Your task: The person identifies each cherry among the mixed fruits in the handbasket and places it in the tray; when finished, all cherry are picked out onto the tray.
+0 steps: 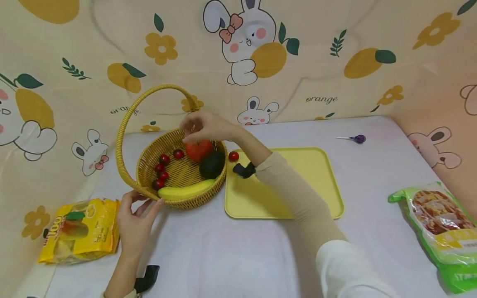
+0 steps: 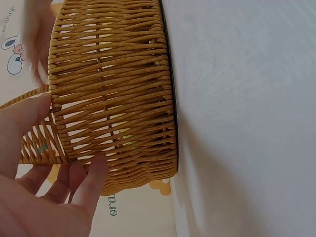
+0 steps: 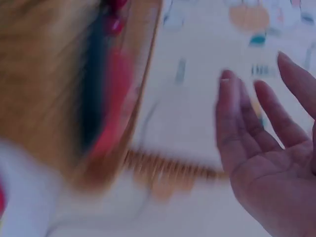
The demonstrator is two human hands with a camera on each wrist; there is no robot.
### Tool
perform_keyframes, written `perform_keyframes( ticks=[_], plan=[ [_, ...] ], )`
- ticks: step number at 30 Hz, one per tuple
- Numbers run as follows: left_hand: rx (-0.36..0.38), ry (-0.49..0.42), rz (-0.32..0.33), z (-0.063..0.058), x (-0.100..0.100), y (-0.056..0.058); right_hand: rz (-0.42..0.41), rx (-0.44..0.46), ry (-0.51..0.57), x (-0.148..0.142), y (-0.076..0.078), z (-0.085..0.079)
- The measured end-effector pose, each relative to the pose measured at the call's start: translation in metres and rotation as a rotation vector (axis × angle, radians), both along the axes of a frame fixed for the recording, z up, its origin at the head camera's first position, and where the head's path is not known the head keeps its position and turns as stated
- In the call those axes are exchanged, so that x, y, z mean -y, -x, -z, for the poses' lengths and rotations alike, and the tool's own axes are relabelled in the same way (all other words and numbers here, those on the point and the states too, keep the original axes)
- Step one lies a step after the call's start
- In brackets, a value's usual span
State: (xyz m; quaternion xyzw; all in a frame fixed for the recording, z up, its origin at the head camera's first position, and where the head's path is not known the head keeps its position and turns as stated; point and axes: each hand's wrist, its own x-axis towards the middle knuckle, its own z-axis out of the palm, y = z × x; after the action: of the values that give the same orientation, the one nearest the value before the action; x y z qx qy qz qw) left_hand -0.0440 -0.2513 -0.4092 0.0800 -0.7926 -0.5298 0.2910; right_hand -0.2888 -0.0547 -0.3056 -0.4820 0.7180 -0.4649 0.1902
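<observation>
A yellow-brown wicker basket with a tall arched handle stands at the left of the table. My left hand holds its near-left rim by the handle's foot. In the left wrist view, thumb and fingers close on the rim and woven wall. Over the basket's far right side is my right hand, fingers loosely bent, nothing visible in them. Below it lie a red round fruit, a dark avocado, a banana and several small red cherries.
Right of the basket lies a yellow tray, a single cherry at its far left corner. A purple lollipop is at the back right. A yellow mango-print bag is at the left, a green food bag at the right. Printed cloth hangs behind.
</observation>
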Motion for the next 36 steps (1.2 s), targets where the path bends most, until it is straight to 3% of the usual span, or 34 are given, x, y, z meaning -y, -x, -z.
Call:
perform_keyframes(
  ticks=[4,7,11,18,27,36],
  plan=[
    [0.005,0.005,-0.003,-0.001,-0.001,0.0,-0.202,0.063,-0.16,0.056,-0.012,-0.008],
    [-0.008,0.0,-0.006,-0.001,0.0,0.0,-0.283,0.189,-0.244,0.086,-0.015,-0.003],
    [-0.025,-0.008,0.0,-0.001,0.001,0.0,-0.271,0.316,-0.277,0.11,-0.014,0.015],
    [-0.019,-0.012,0.012,0.001,0.0,0.002,-0.201,0.441,-0.339,0.115,-0.008,0.044],
    [-0.004,0.0,0.016,-0.001,-0.002,0.003,-0.155,0.459,-0.449,0.112,-0.009,0.049],
    [-0.001,0.034,0.004,-0.026,-0.017,-0.006,-0.192,0.52,-0.443,0.115,-0.011,0.055]
  ],
)
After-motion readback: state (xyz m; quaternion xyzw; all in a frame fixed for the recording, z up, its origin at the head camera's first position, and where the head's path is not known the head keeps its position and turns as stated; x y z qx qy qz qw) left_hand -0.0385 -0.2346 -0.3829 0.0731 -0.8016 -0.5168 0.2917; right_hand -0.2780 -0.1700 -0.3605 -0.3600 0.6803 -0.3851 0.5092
